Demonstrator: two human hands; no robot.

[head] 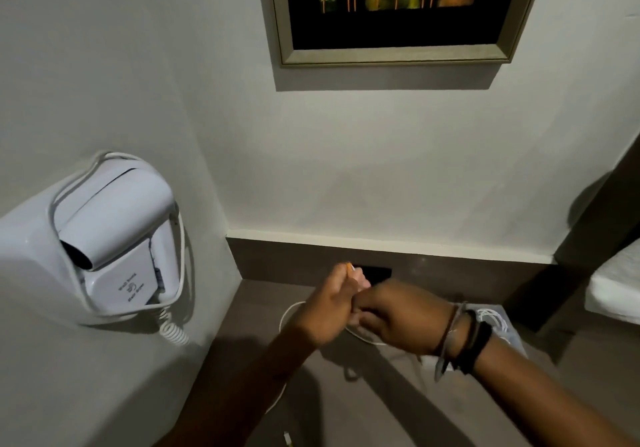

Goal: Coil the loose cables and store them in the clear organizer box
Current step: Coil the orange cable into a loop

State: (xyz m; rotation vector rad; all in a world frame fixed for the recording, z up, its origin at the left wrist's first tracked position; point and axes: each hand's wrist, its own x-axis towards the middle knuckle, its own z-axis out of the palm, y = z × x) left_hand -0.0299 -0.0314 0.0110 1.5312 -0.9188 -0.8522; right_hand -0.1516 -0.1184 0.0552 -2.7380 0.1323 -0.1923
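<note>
A thin white cable (289,311) loops out on the brown counter to the left of my hands and trails down toward the front edge, ending in a small plug (287,438). My left hand (327,311) pinches the cable's orange-tipped end (350,268) above the counter. My right hand (401,316) is closed on the same cable just beside the left hand. The clear organizer box (507,334) sits behind my right wrist with white coiled cable inside; my wrist hides most of it.
A white wall-mounted hair dryer (104,235) with a curly cord hangs on the left wall. A dark socket plate (375,273) sits on the backsplash behind my hands. A framed picture (398,13) hangs above. A white folded cloth (616,290) lies at right.
</note>
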